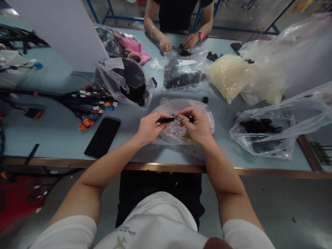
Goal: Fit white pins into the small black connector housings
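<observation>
On the left of the pale blue surface (59,128) lies a wire harness (88,103) with orange, blue and white connectors, and just beside it a black phone (103,137) lies flat. Behind them a clear plastic bag (124,81) holds black parts. In the middle, near the front edge, a crumpled clear bag (178,133) holds small white pieces, and both hands work directly above it. The left hand (149,127) has its grip clamped on a slim black connector part (166,120), held level with its free end pointing right. The right hand (195,124) meets that end with thumb and forefinger pinched together; what they pinch is too small to tell. Farther back a second bag (181,72) holds dark parts, with a co-worker's hands (165,44) at the far edge of the surface. To the right sits a bag of cream-coloured pieces (228,76), and nearer the front a large clear bag (261,133) holds black parts.
</observation>
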A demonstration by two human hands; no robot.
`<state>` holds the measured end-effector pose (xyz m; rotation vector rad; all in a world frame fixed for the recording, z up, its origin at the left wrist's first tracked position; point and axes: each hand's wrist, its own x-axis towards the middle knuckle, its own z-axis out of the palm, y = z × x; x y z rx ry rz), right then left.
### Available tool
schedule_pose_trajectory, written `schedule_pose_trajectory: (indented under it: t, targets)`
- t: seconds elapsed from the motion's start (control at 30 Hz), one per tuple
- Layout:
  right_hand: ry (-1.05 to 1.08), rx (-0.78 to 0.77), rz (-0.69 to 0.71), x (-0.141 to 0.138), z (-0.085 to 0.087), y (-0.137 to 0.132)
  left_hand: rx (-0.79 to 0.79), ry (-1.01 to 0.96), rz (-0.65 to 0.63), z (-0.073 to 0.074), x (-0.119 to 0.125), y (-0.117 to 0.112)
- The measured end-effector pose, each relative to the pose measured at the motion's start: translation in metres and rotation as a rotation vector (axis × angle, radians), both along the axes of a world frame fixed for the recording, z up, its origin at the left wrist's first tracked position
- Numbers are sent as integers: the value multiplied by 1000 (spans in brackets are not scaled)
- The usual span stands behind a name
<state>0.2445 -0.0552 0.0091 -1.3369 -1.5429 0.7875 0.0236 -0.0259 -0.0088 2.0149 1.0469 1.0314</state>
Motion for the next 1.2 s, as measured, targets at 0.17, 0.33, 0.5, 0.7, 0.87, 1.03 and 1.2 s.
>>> schedule_pose_trajectory:
  t: [0.17,0.33,0.5,0.7,0.87,1.03,1.2]
  targets:
    - [101,47,53,-5,1,-1,43,21,11,-3,0,-1]
    - [180,-13,122,-9,-2,1,117,56,18,-4,-2,0]
    - [220,-27,115,-12,-3,1,120,98,23,-2,-1,-1]
    - [221,-48,129,-11,-5,0,123,152,22,0,0,-4]
    - [202,-89,144,-10,-3,0,251,86,21,-5,0,-5]
    - [277,-302,253,-6,-4,3,431,-10,-55,-10,2,-5]
    - [297,-371,251,-4,-4,6,431,-9,-55,-13,2,-2]
